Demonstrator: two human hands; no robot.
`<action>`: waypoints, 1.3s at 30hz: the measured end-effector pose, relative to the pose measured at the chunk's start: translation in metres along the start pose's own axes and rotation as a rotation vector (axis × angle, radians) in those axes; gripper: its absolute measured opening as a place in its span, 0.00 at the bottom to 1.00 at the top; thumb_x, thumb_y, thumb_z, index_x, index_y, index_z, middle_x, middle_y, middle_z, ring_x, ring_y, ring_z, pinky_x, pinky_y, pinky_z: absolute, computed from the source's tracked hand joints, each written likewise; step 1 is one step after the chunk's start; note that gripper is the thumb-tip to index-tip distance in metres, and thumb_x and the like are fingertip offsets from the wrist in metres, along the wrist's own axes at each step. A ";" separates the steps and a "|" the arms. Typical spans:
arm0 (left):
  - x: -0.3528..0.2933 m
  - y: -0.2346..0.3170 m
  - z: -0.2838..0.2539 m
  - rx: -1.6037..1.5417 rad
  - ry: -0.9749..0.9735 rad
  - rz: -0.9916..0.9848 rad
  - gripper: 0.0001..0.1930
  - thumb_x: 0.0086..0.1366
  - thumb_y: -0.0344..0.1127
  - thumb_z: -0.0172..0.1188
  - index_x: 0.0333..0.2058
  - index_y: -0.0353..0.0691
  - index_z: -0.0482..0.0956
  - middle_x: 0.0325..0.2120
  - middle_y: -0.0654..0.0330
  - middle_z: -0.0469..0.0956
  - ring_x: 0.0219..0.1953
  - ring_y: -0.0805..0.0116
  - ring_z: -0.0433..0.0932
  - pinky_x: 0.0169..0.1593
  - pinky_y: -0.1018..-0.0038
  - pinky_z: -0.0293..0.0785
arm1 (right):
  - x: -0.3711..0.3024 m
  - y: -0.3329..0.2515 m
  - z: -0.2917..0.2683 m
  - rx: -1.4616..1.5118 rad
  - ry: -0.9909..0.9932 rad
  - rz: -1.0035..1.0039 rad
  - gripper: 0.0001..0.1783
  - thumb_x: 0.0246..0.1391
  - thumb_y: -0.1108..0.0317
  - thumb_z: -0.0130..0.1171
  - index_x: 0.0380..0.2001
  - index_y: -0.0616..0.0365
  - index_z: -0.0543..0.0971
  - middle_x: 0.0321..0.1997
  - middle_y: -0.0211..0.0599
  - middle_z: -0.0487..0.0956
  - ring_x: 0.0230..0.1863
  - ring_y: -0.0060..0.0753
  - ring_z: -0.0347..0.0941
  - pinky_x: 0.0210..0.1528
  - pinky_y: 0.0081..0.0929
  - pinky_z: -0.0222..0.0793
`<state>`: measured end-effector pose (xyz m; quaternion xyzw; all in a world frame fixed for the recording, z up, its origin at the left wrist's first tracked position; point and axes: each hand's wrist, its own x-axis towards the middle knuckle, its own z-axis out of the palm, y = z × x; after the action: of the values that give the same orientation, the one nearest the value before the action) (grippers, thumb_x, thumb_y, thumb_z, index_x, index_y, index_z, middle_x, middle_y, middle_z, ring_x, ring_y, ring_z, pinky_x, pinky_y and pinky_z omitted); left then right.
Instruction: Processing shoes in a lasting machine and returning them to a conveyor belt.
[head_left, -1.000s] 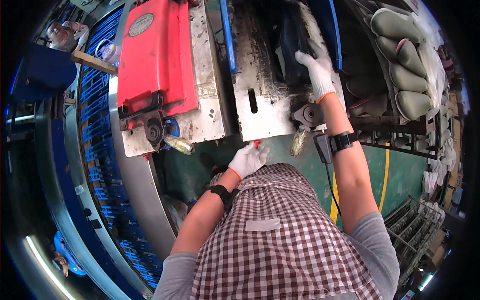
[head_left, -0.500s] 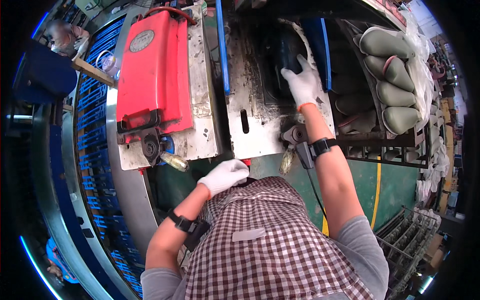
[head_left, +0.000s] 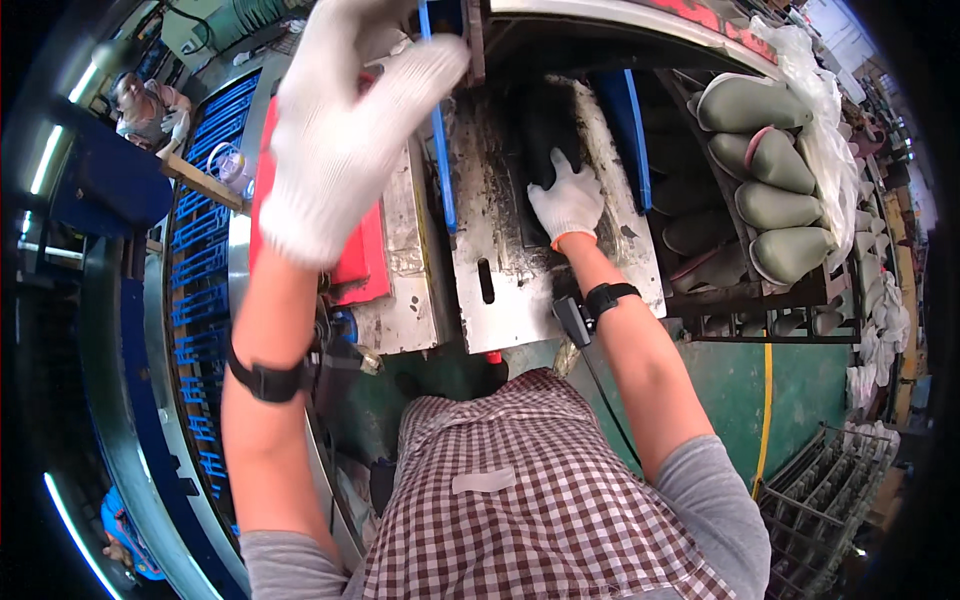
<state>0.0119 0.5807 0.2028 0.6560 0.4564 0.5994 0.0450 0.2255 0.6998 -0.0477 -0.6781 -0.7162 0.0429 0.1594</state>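
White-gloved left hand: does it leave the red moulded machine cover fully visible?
No, the left hand blocks much of the red cover from view.

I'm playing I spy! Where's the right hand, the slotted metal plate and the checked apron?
Right hand (head_left: pixel 568 201): head view, on the back of the hand.
Slotted metal plate (head_left: pixel 530 310): head view, on its bare near end.
Checked apron (head_left: pixel 515 525): head view, on the cloth's middle.

White knit gloves (head_left: pixel 325 160), black forearm straps (head_left: pixel 268 382), grey short sleeves (head_left: pixel 712 510), brown-white checked apron (head_left: pixel 500 535).
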 end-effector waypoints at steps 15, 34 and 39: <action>0.146 0.020 0.083 0.214 -0.576 0.016 0.28 0.65 0.42 0.59 0.59 0.32 0.73 0.47 0.43 0.81 0.49 0.46 0.80 0.58 0.61 0.74 | -0.119 0.159 -0.043 0.731 0.279 0.206 0.18 0.61 0.65 0.64 0.50 0.64 0.79 0.49 0.46 0.79 0.54 0.41 0.75 0.60 0.36 0.69; -0.189 -0.081 0.165 0.289 -0.320 0.493 0.31 0.47 0.28 0.64 0.54 0.44 0.72 0.47 0.57 0.73 0.55 0.50 0.74 0.55 0.49 0.72 | -0.238 0.123 -0.041 1.874 -1.019 0.748 0.30 0.71 0.52 0.57 0.69 0.53 0.66 0.58 0.44 0.80 0.57 0.46 0.80 0.56 0.45 0.79; -0.200 -0.097 0.170 0.266 -0.365 0.506 0.30 0.48 0.30 0.63 0.55 0.44 0.73 0.48 0.58 0.71 0.56 0.53 0.74 0.57 0.51 0.71 | -0.233 0.140 -0.044 1.942 -0.939 0.852 0.24 0.69 0.53 0.58 0.60 0.55 0.75 0.40 0.34 0.81 0.37 0.30 0.78 0.40 0.29 0.76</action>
<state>0.1264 0.5894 -0.0519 0.8449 0.3379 0.3996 -0.1102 0.3795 0.4741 -0.0843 -0.3738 -0.0841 0.8723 0.3039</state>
